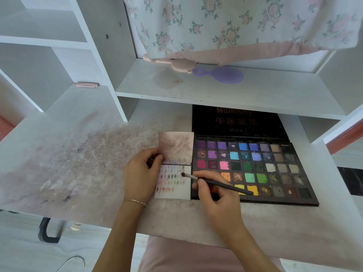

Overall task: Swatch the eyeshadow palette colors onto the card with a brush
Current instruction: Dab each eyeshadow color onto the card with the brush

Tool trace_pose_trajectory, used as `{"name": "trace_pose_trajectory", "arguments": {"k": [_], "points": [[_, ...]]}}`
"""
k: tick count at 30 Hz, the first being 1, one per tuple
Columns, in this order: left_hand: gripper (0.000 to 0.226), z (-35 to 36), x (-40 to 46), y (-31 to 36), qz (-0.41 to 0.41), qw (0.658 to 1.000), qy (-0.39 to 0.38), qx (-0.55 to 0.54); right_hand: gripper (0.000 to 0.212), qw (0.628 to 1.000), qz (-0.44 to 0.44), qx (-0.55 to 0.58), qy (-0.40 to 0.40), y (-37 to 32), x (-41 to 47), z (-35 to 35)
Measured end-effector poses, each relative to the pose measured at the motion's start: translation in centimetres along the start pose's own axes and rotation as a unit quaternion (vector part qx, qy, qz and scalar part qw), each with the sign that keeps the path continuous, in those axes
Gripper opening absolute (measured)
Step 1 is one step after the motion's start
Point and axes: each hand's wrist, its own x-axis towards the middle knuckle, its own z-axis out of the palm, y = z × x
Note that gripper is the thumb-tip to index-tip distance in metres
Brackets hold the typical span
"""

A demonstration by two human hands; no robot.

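A large black eyeshadow palette [275,169] lies open on the desk, with several rows of coloured pans. Left of it lies a white card [176,191] carrying rows of small colour swatches; a stained flap [175,147] stands up behind it. My left hand [140,173] rests on the card's left edge and pinches the flap's lower left corner. My right hand [214,195] grips a thin black brush [222,184]. The brush tip sits at the card's upper right part, beside the swatches.
The desk top [78,163] is smeared with pink and purple powder on the left. Above the palette a shelf [225,91] holds a purple hand mirror [222,74] and a pink object [172,62]. A floral cloth [235,22] hangs at the back.
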Motion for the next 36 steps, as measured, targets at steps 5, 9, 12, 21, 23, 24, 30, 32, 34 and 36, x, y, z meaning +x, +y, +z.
{"name": "trace_pose_trajectory", "arguments": {"k": [5,9,12,21,23,24,30,32,34,36], "points": [[0.013,0.0,0.0,0.1,-0.017,1.0,0.002,0.0,0.028,0.999,-0.001,0.008,0.033,0.4,-0.6,-1.8],[0.014,0.1,0.0,0.2,-0.013,1.0,0.002,0.004,0.014,0.998,0.004,-0.025,0.055,0.6,-0.9,-3.9],[0.014,0.1,0.0,0.1,-0.015,1.0,0.0,0.003,0.016,0.995,0.009,-0.035,0.089,0.6,-1.3,-5.5],[0.016,0.9,-0.2,0.2,-0.024,0.999,0.029,0.018,0.024,0.981,-0.004,-0.109,0.16,1.2,-2.0,-10.8],[0.017,0.9,-0.2,0.1,-0.023,0.999,0.026,0.021,0.026,0.976,0.01,-0.112,0.185,1.3,-2.3,-11.5],[0.017,0.8,-0.2,0.1,-0.021,0.999,0.024,0.021,0.029,0.974,0.016,-0.114,0.194,1.4,-2.4,-11.8],[0.017,0.7,-0.4,0.2,-0.025,0.999,0.022,0.029,0.037,0.966,0.043,-0.145,0.208,1.6,-2.7,-13.2],[0.018,0.6,-0.4,0.3,-0.028,0.999,0.019,0.028,0.034,0.965,0.042,-0.143,0.214,1.6,-2.7,-13.4],[0.018,0.6,-0.4,0.4,-0.028,0.999,0.015,0.031,0.032,0.964,0.051,-0.149,0.215,1.7,-2.7,-13.4],[0.019,0.6,-0.4,0.5,-0.027,0.999,0.013,0.032,0.034,0.962,0.063,-0.161,0.21,1.9,-2.6,-13.4]]}}
